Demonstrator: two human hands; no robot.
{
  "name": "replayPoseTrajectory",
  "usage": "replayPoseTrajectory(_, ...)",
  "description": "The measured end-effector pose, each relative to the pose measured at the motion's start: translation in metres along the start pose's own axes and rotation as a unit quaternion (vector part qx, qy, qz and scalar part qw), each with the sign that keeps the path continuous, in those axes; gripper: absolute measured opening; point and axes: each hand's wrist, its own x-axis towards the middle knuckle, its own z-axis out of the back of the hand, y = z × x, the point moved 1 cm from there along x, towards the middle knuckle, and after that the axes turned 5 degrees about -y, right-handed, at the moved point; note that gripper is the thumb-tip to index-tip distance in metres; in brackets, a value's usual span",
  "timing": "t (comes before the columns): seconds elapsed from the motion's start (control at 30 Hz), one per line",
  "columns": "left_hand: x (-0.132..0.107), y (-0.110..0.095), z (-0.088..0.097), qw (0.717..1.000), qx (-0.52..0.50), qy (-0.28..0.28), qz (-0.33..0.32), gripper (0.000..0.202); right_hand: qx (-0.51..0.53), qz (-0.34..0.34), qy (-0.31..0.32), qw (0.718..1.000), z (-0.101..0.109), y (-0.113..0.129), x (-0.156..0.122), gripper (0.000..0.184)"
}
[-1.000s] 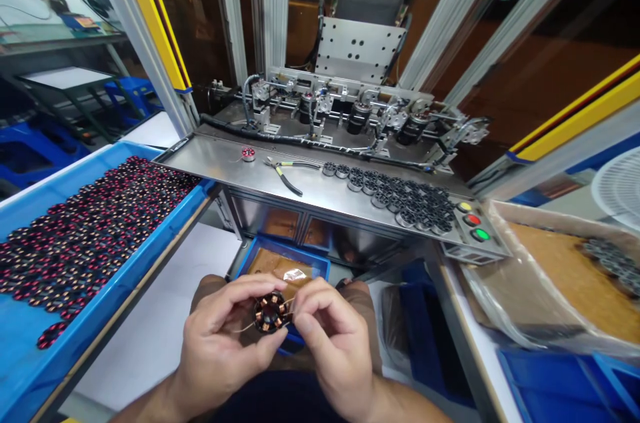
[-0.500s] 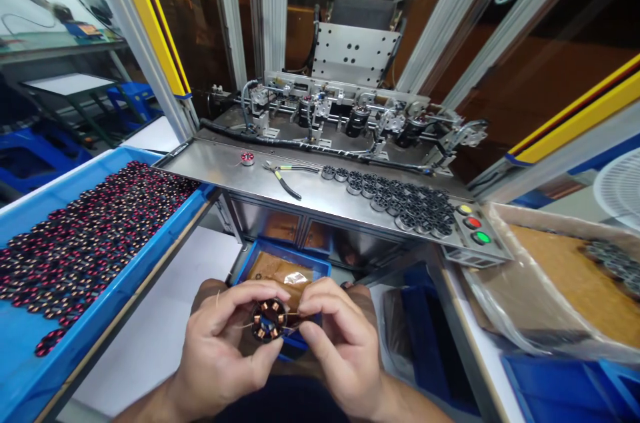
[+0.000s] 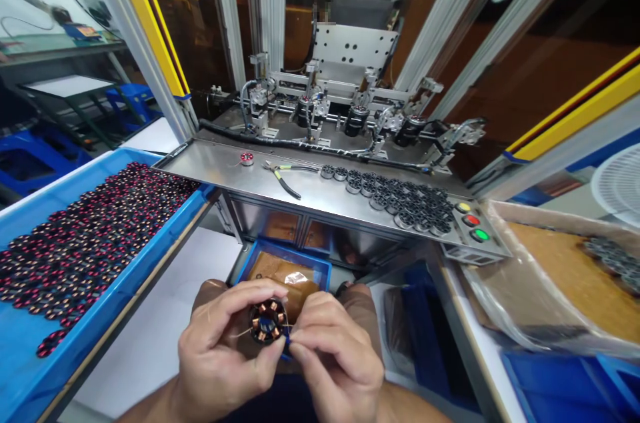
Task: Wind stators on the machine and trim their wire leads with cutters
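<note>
Blue plastic walls the long tray (image 3: pixel 30 369) at far left, which is filled with dark wound stators (image 3: pixel 85 236). Just right of it, low in the view, the left hand (image 3: pixel 220 353) grasps a copper-wound stator (image 3: pixel 269 321). Its index finger (image 3: pixel 245 293) arches over the top of the ring and its thumb (image 3: pixel 267 353) presses up from below, so the part sits clamped between them with its open face turned toward the camera (the copper coils and black core show plainly). A thin wire strand (image 3: pixel 239 333) leaves the stator's left side across the left fingers. The right hand (image 3: pixel 343 356) meets the ring from the right, thumb and forefinger tips pinched tight at its lower right edge; whether they nip a wire lead is too fine to tell. Both palms face inward, with the forearms entering from the bottom edge and the hands held just in front of a small blue bin (image 3: pixel 293 251). Farther back, on the steel shelf (image 3: pixel 215 159), lie pliers (image 3: pixel 284 177), then a cluster of bare black stator cores (image 3: pixel 400 199), then three coloured push-buttons (image 3: pixel 473 219).
</note>
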Motion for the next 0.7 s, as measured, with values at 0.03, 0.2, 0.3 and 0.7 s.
replayPoseTrajectory(0.03,0.001,-0.001,0.000,1.000,-0.008,0.001,0.009,0.050,0.001,0.002,0.008,1.000,0.002,-0.001,0.001,0.023)
replayPoseTrajectory(0.2,0.007,-0.006,0.001,0.981,-0.138,0.051,0.129,0.043,0.002,-0.003,0.061,0.998,0.018,-0.008,0.016,0.029)
replayPoseTrajectory(0.3,0.006,-0.006,0.000,0.946,-0.224,0.086,0.218,0.037,0.015,0.018,0.133,0.991,0.024,-0.010,0.032,0.039)
replayPoseTrajectory(0.7,0.008,-0.003,-0.004,0.869,-0.323,0.157,0.341,0.034,-0.064,0.121,0.135,0.981,0.022,-0.001,0.032,0.030)
